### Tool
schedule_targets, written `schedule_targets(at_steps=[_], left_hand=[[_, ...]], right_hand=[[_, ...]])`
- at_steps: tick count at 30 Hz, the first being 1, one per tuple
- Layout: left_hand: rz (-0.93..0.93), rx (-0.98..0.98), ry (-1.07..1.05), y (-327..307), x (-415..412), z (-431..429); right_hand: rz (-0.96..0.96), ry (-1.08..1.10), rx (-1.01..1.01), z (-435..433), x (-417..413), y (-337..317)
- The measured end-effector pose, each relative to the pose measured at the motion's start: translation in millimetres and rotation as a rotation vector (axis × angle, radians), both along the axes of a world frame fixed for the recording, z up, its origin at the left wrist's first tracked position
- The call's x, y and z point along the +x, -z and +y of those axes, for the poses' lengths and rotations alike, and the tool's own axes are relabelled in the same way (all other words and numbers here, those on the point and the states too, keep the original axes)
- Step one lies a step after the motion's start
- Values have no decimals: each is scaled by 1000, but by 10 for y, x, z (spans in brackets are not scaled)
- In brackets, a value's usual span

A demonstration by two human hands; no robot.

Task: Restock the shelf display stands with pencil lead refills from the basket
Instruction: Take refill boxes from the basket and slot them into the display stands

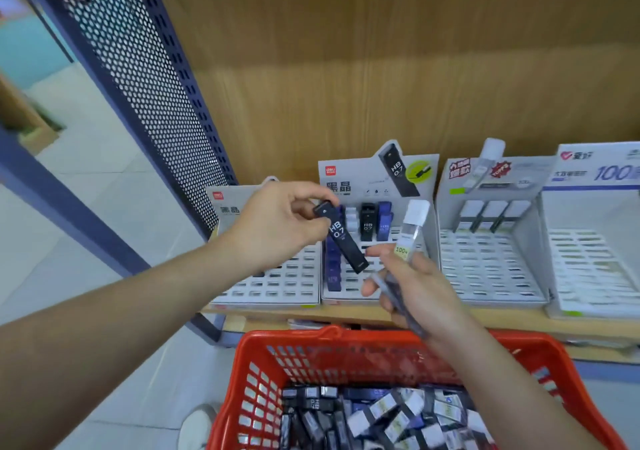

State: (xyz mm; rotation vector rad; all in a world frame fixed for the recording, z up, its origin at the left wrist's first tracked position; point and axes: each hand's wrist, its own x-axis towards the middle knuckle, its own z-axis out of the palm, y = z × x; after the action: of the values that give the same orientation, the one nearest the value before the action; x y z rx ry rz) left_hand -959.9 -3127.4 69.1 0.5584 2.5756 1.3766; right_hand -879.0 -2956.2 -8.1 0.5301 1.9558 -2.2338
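Observation:
My left hand [277, 221] pinches the top of a black lead refill case marked HB 0.7 [343, 238], held tilted above the second display stand [377, 179]. My right hand [412, 290] grips a clear refill case with a white cap [410, 231] and at least one more dark case [398, 297] against the palm. That stand holds a column of blue cases on its left and a few black and blue ones at the back. The red basket [277, 349] below holds several loose refill cases, black, blue and clear.
Three more slotted stands sit on the wooden shelf: one at the left [277, 283], one with white-capped cases [491, 269] and one at the far right [595, 269]. A blue perforated shelf panel [145, 78] rises at the left. A shoe [197, 425] shows beside the basket.

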Motion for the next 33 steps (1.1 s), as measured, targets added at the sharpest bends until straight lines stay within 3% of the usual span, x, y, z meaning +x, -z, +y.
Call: schedule_targets(at_steps=[5,14,22,28,31,33], left_hand=[[114,-174,1,366,-233,450],[341,-491,20,646,-442,657],[501,-650,274,701,-505,719],[404,-545,-28,743,-481,929],[560,-752,29,719,-488,1009],[539,-810,19,648,-466,1034]], right_hand=[[-101,159,-56,387,6,172],[-162,153,-215,388,-89,375],[-184,122,-197,473,-74,389],[-174,38,-213,502,-44,361],[-136,-27,-199,531,-36,347],[-125,-101,-219,595,-9,315]])
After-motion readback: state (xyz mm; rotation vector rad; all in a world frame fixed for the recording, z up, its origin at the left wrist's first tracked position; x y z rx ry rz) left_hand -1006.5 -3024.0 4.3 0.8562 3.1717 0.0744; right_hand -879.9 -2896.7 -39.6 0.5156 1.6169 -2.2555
